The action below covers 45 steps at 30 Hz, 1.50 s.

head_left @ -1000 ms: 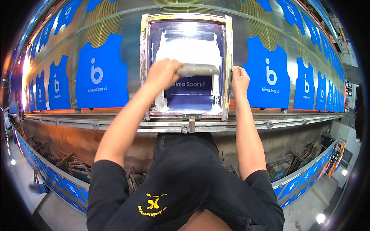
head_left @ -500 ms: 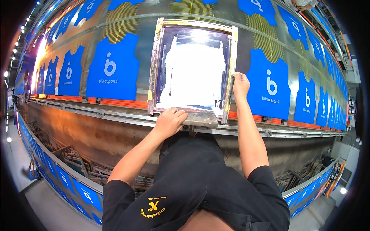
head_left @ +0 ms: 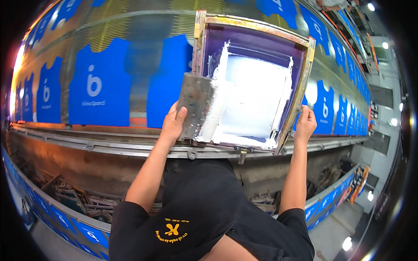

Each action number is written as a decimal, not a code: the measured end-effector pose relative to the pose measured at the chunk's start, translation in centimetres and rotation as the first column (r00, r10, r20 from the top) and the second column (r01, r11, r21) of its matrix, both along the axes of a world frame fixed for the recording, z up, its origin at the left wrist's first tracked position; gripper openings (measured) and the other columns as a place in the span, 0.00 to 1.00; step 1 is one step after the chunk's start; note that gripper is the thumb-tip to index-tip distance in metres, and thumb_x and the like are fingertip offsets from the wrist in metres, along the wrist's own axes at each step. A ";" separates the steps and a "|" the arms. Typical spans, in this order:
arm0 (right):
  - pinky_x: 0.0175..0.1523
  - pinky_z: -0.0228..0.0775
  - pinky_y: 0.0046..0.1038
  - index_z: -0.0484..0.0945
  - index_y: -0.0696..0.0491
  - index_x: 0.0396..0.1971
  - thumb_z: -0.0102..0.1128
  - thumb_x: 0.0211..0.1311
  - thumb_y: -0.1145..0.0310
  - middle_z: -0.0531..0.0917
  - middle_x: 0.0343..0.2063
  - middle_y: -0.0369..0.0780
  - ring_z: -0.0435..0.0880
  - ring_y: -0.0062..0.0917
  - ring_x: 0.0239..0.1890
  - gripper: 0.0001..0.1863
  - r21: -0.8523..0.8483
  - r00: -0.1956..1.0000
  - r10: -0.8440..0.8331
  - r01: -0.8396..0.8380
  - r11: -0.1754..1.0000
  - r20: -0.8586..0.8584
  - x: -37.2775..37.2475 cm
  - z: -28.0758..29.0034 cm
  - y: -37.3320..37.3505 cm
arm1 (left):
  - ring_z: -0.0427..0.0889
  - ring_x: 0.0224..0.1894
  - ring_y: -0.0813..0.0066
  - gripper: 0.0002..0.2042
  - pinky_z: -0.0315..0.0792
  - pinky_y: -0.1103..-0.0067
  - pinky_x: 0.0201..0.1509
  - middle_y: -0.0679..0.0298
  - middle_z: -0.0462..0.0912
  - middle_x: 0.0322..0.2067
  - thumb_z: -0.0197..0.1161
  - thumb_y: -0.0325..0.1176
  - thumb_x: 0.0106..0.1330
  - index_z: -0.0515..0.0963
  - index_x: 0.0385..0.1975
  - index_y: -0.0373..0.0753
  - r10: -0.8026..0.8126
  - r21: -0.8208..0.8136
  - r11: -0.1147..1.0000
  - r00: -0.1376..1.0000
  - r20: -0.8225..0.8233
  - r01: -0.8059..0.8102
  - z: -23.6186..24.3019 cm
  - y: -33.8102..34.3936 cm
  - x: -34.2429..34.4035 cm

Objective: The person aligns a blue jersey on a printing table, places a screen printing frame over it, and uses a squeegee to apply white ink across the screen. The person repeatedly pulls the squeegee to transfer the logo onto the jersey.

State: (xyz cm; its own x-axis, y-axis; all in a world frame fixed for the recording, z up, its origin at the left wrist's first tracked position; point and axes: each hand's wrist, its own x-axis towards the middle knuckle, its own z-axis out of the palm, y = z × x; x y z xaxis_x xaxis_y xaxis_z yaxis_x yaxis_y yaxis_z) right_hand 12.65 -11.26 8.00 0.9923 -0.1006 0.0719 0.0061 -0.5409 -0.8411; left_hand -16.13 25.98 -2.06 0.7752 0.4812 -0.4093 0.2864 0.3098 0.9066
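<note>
A printing screen (head_left: 300, 56) with a worn, paint-stained frame and purple mesh stands over the long table. White ink covers much of its mesh. My left hand (head_left: 173, 124) is closed on a grey, worn squeegee (head_left: 196, 102), held slanting over the screen's left side. Thick white ink coats the squeegee's right edge. My right hand (head_left: 306, 119) is closed at the right side of the frame, its fingers pinched on the edge; the exact grip is partly hidden. A blue cut shirt panel (head_left: 167, 82) lies partly hidden behind the screen's left edge.
More blue panels with white prints (head_left: 99, 104) lie in rows along the metal table on both sides. A metal rail (head_left: 174, 151) with a small clamp (head_left: 242, 154) runs along the near edge. Below it is a trough of stacked frames (head_left: 87, 198).
The squeegee has swung from lying along the screen's near edge to a steep slant at its left side. My view has turned, and the screen and both hands appear farther right or shifted.
</note>
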 end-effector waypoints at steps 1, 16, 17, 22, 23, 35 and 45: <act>0.28 0.60 0.16 0.88 0.57 0.45 0.63 0.79 0.60 0.81 0.27 0.29 0.70 0.07 0.23 0.14 0.099 0.996 -0.047 0.055 0.994 -0.082 -0.8 1.1 -1.2 | 0.68 0.74 0.62 0.37 0.61 0.68 0.77 0.54 0.73 0.72 0.56 0.64 0.79 0.76 0.69 0.32 -0.050 -0.215 0.976 0.996 -0.075 0.033 -0.7 -0.8 0.6; 0.22 0.54 0.17 0.86 0.53 0.53 0.65 0.77 0.56 0.74 0.22 0.28 0.66 0.10 0.19 0.17 0.146 0.955 -0.015 0.061 0.987 -0.297 14.2 -4.6 -26.0 | 0.77 0.66 0.67 0.45 0.71 0.71 0.71 0.54 0.79 0.66 0.55 0.70 0.75 0.70 0.71 0.29 0.044 -0.584 0.805 0.992 -0.118 -0.105 3.2 -23.5 14.8; 0.22 0.53 0.17 0.86 0.52 0.52 0.66 0.77 0.55 0.74 0.22 0.28 0.66 0.10 0.19 0.17 0.156 0.944 0.009 0.044 0.987 -0.330 16.1 -5.9 -27.1 | 0.78 0.65 0.67 0.45 0.71 0.71 0.70 0.55 0.79 0.65 0.56 0.70 0.74 0.70 0.71 0.30 0.087 -0.562 0.814 0.988 -0.129 -0.145 3.2 -25.1 15.5; 0.20 0.52 0.18 0.86 0.52 0.52 0.68 0.74 0.52 0.74 0.21 0.28 0.66 0.11 0.17 0.19 0.086 0.913 0.071 -0.039 0.996 -0.402 23.3 -9.5 -30.8 | 0.80 0.61 0.70 0.43 0.74 0.71 0.67 0.60 0.83 0.61 0.56 0.71 0.74 0.75 0.68 0.33 0.094 -0.619 0.768 0.985 -0.145 -0.164 2.3 -30.4 19.0; 0.20 0.52 0.19 0.86 0.52 0.52 0.68 0.74 0.52 0.74 0.21 0.28 0.66 0.11 0.17 0.19 0.074 0.910 0.047 -0.017 0.997 -0.413 24.0 -10.4 -31.1 | 0.79 0.62 0.70 0.42 0.74 0.71 0.67 0.61 0.83 0.62 0.56 0.70 0.74 0.76 0.68 0.34 0.084 -0.634 0.756 0.985 -0.153 -0.163 2.2 -30.8 19.5; 0.23 0.63 0.20 0.83 0.56 0.57 0.62 0.80 0.53 0.76 0.25 0.30 0.71 0.11 0.21 0.22 0.009 0.836 0.248 -0.280 0.960 -0.490 25.2 -14.3 -33.5 | 0.79 0.63 0.71 0.41 0.70 0.75 0.68 0.56 0.82 0.63 0.56 0.66 0.77 0.76 0.67 0.27 0.128 -0.342 0.919 0.971 -0.204 -0.193 6.5 -33.1 21.7; 0.68 0.71 0.37 0.79 0.54 0.65 0.79 0.61 0.56 0.82 0.61 0.44 0.79 0.39 0.65 0.34 -0.539 0.670 0.674 -0.460 0.706 0.312 21.2 3.8 -23.8 | 0.89 0.39 0.50 0.23 0.80 0.59 0.42 0.51 0.88 0.32 0.78 0.53 0.59 0.87 0.38 0.36 -0.301 0.657 0.576 0.873 -0.384 0.487 13.1 -32.3 28.9</act>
State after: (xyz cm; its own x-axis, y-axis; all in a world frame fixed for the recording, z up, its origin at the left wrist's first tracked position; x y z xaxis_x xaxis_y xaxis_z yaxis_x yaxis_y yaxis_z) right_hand 33.81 -35.02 11.80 0.6689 0.6132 0.4202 0.7433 -0.5606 -0.3650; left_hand 12.74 -6.29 11.01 0.9015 0.3550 -0.2475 0.4224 -0.5971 0.6820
